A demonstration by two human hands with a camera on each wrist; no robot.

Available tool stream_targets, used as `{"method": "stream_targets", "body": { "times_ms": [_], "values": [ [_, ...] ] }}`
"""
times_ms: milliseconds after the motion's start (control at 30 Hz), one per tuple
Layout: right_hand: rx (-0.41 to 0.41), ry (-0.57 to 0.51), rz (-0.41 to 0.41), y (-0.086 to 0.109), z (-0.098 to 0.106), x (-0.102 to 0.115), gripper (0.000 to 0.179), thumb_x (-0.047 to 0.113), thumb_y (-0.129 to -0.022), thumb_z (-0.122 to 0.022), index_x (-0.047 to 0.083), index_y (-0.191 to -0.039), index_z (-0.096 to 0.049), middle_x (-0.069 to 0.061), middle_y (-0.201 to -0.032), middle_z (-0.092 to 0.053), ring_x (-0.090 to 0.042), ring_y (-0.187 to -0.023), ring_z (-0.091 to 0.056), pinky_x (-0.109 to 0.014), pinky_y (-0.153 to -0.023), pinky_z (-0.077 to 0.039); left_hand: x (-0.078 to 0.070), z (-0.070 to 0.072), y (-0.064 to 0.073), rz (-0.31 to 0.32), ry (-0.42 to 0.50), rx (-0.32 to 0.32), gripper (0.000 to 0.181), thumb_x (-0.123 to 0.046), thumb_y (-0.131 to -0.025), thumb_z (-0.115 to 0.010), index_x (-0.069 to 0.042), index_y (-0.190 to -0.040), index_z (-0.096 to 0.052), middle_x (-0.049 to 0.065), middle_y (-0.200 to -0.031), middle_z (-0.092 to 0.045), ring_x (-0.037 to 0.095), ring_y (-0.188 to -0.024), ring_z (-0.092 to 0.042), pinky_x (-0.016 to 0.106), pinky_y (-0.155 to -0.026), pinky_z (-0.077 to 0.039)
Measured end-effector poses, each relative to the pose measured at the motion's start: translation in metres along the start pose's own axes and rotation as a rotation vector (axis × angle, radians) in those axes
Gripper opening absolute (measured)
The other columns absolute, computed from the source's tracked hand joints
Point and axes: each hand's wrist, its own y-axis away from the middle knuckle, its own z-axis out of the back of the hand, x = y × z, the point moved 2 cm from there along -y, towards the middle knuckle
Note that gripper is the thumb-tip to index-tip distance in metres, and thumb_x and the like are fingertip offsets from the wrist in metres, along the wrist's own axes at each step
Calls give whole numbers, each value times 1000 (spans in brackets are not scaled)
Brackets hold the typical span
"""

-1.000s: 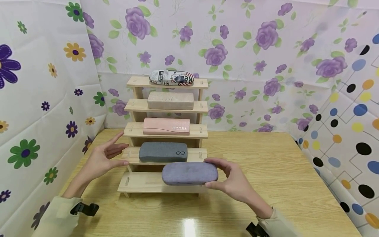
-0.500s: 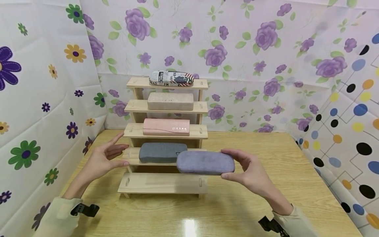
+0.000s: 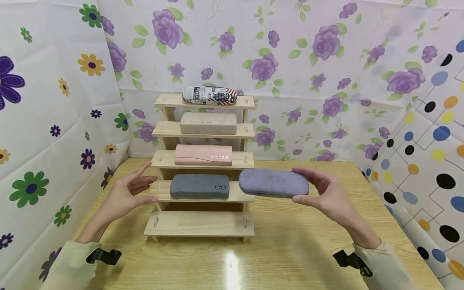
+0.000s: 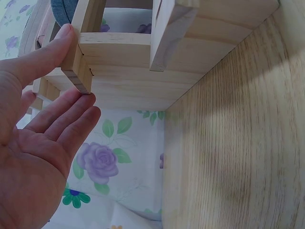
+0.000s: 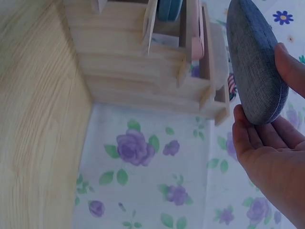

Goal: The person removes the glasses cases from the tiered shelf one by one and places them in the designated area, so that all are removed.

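A purple-blue glasses case (image 3: 273, 183) is held by its right end in my right hand (image 3: 331, 197), raised in front of the right side of the wooden stepped rack (image 3: 199, 223). The thumb and fingers pinch it, as the right wrist view also shows with the case (image 5: 255, 62). My left hand (image 3: 125, 195) holds the left end of the rack's second shelf from the bottom; in the left wrist view the thumb and fingertips touch opposite edges of the board (image 4: 81, 62). A grey-blue glasses case (image 3: 199, 186) lies on that shelf.
Higher on the rack sit a pink case (image 3: 204, 155), a beige case (image 3: 208, 123) and a newspaper-print case (image 3: 209, 95), one per shelf. The rack stands on a wood-grain table (image 3: 304, 241). Patterned cloth walls (image 3: 290, 121) enclose the back and sides.
My right hand has lifted the purple-blue case from in front of the bottom shelf, up and to the right. My left hand has stayed at the rack.
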Motion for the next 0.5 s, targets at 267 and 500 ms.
{"method": "stream_targets", "body": {
  "times_ms": [267, 500],
  "values": [
    [-28, 30, 7, 0, 23, -3, 62, -10, -88, -81, -1, -146, -60, -12, -143, -62, -13, -127, -61, -20, -94, -57, 0, 1, 0, -6, 8, -2, 104, -2, -84, -90, -24, -168, -32, 23, -136, -67, 16, -122, -67, 26, -100, -56],
    [-47, 42, -25, -3, 42, -17, 61, -10, -89, -80, -2, -146, -59, -6, -140, -64, -11, -126, -61, -20, -92, -58, 2, 0, 0, -7, 20, -1, 104, -2, -84, -90, -25, -168, -32, 23, -136, -66, 16, -122, -67, 25, -99, -56]
  ]
}}
